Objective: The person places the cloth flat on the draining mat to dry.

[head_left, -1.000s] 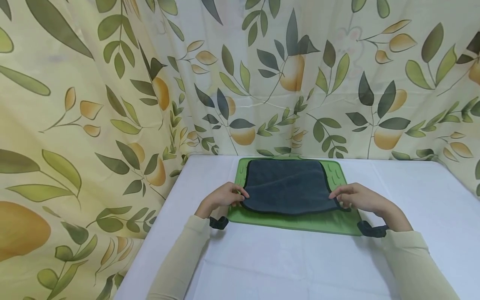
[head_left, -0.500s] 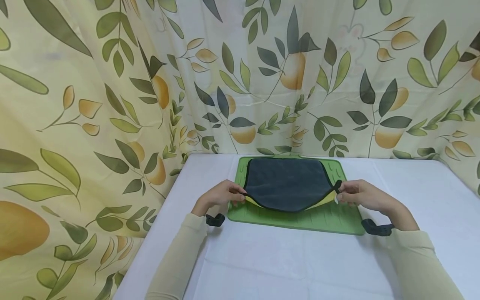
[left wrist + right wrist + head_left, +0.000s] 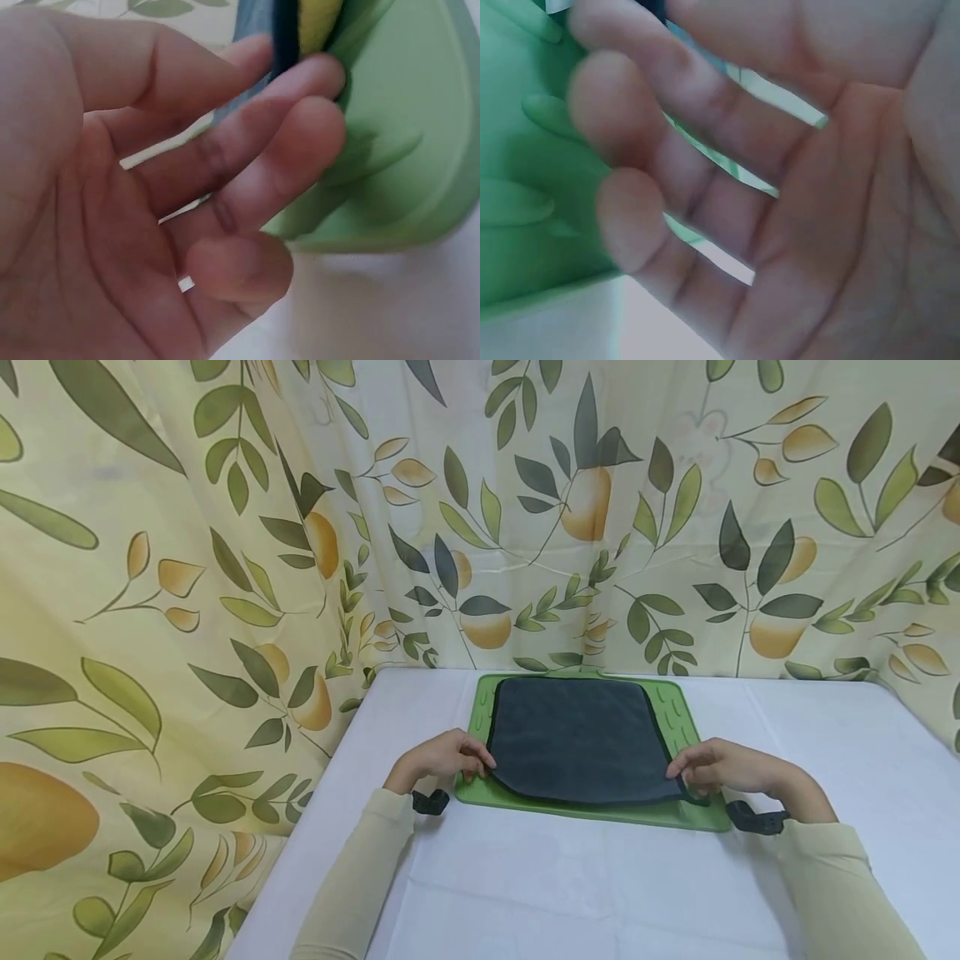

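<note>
A dark grey cloth (image 3: 577,743) with black edging lies spread over a green ridged board (image 3: 660,815). In the left wrist view its yellow underside (image 3: 319,22) shows at the edge. My left hand (image 3: 442,756) pinches the cloth's near left corner between thumb and fingers. At the near right corner, my right hand (image 3: 738,768) pinches the edge beside a black loop (image 3: 697,799). Green ridges of the board show just beyond the right hand's fingers in the right wrist view, where most of the cloth is hidden behind the hand.
The board rests on a table with a white cover (image 3: 525,893), near its far edge. A curtain (image 3: 480,527) printed with leaves and fruit hangs behind and along the left side. Black straps (image 3: 430,802) circle both wrists.
The near edge of the cloth rose, showing yellow beneath, then came down flatter and closer to me. A crease across the cloth has smoothed out. Both hands lifted slightly and lowered again.
</note>
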Action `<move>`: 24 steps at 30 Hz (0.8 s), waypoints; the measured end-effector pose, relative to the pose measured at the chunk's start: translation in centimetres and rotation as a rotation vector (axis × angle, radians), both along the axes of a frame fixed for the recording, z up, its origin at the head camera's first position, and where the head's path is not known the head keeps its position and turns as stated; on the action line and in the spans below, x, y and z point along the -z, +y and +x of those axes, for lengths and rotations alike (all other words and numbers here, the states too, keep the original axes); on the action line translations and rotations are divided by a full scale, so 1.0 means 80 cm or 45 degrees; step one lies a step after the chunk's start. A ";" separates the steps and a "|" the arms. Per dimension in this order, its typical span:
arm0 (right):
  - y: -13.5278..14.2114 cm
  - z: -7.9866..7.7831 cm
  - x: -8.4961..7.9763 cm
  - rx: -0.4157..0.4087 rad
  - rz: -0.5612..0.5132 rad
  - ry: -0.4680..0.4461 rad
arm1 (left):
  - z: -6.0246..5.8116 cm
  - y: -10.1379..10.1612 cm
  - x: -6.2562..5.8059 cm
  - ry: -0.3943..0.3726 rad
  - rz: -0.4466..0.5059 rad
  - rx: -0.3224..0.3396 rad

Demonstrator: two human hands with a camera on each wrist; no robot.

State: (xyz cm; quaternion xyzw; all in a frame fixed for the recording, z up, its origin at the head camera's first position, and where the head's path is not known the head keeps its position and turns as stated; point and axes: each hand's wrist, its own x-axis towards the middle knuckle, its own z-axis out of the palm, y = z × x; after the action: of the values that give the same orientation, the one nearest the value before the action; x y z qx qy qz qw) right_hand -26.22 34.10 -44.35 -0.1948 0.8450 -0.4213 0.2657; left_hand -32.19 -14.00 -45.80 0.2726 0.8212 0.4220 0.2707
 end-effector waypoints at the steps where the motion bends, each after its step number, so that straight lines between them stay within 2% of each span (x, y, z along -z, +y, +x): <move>1: 0.000 0.000 0.000 0.011 0.002 0.006 | 0.000 0.001 0.000 0.001 -0.007 -0.016; 8: -0.012 -0.005 0.006 0.200 0.050 0.179 | 0.002 0.017 0.007 0.207 -0.093 -0.194; 10: -0.015 -0.007 0.009 0.225 0.057 0.203 | 0.004 0.023 0.010 0.238 -0.113 -0.239; 15: -0.020 -0.007 0.014 0.218 0.092 0.199 | 0.007 0.029 0.012 0.268 -0.151 -0.288; 24: -0.018 -0.007 0.015 0.190 0.119 0.171 | 0.010 0.030 0.009 0.283 -0.213 -0.311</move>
State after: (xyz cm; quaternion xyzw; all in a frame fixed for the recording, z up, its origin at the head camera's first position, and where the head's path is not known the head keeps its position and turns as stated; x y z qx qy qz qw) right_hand -26.76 32.63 -45.54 -0.1465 0.8918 -0.3861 0.1850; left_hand -31.39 -11.57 -46.54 0.1923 0.9052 0.3494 0.1466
